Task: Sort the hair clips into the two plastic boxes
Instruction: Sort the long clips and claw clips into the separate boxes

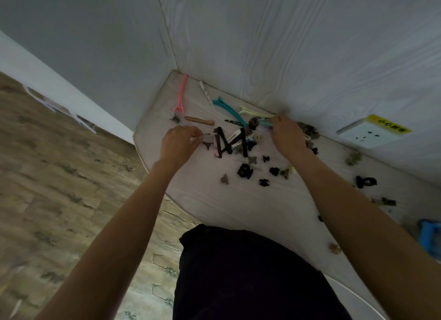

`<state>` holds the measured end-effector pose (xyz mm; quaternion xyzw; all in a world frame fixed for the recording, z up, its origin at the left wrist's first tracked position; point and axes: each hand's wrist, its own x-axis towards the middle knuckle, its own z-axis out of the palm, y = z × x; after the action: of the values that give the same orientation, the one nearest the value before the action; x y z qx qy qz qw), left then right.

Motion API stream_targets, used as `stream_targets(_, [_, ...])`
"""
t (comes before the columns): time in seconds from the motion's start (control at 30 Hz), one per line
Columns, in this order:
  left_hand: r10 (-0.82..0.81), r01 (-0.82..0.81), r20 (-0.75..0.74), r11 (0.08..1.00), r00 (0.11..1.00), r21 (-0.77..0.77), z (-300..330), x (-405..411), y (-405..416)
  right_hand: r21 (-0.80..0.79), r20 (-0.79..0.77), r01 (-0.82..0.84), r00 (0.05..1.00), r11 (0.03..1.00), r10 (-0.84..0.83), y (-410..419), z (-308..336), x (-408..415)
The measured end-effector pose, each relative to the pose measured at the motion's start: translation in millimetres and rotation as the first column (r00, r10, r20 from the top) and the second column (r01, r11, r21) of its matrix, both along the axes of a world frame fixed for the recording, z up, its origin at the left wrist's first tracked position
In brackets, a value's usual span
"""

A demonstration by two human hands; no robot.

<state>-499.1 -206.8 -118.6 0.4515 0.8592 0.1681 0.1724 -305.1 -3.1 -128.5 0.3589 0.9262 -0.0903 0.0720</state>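
Now, left hand [177, 142]: pinching a thin pale clip [200, 137].
Right hand [287, 134]: gripping a teal clip [265, 122] by the wall.
Clips [235, 140]: scattered on surface [207, 200].
Boxes: not visible.

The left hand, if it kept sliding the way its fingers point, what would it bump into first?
Most likely the pile of long black clips just beyond the left hand, whose fingers point right across the table. It seems to pinch a thin pale clip already; depth is hard to judge here.
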Motion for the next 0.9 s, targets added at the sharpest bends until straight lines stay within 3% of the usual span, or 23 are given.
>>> stream_targets(0.23, [-0.141, 0.145, 0.041, 0.983, 0.989, -0.117, -3.4, -9.9, -0.1, 0.056, -0.308, -0.055, 0.949, 0.997, 0.07, -3.0, 27.5, -16.2])
stream_targets(0.43, [-0.21, 0.21, 0.0, 0.975, 0.978, -0.076, -6.7, -15.0, 0.1, -0.032, -0.103, -0.176, 0.98, 0.984, 0.172, 4.9, 12.7, -34.9])
stream_targets(0.53, [-0.228, 0.227, -0.032, 0.973, 0.973, -0.044, -7.2, -15.9, 0.8, 0.017, -0.094, -0.151, 0.984, 0.988, 0.152, 4.4, 6.5, -28.9])
stream_targets(0.7, [-0.321, 0.316, -0.089, 0.946, 0.943, -0.067, -6.2, -15.9, 3.2, 0.034, 0.119, -0.072, 0.991, 0.997, 0.068, 6.3, -1.8, -14.5])
stream_targets(0.9, [-0.211, 0.206, -0.035, 0.974, 0.977, -0.099, -3.5, -10.2, 5.5, 0.086, 0.1, -0.084, 0.992, 0.993, 0.075, -0.6, -1.2, -0.9])
